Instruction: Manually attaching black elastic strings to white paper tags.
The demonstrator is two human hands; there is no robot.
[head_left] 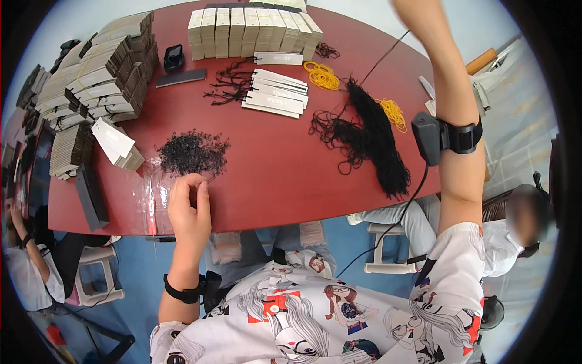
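My left hand point(189, 203) is at the table's near edge, fingers curled and thumb against them. Whatever it pinches is too small or hidden to name. Just beyond it lies a loose heap of small black plastic fasteners point(193, 153). My right hand point(422, 18) is raised high at the upper right, its fingers cut off by the picture's edge. A taut black cord point(386, 56) runs up to this hand from a thick bundle of black cords point(379, 142) on the table. White hang tags point(276, 94) with black strings lie fanned at the middle.
Yellow rubber bands point(321, 76) lie beside the tags. Stacked tags point(254, 30) line the back, and taller piles point(109, 79) fill the left. A red-handled tool point(151, 215) and a dark box point(91, 197) are near the front edge. People sit at both sides.
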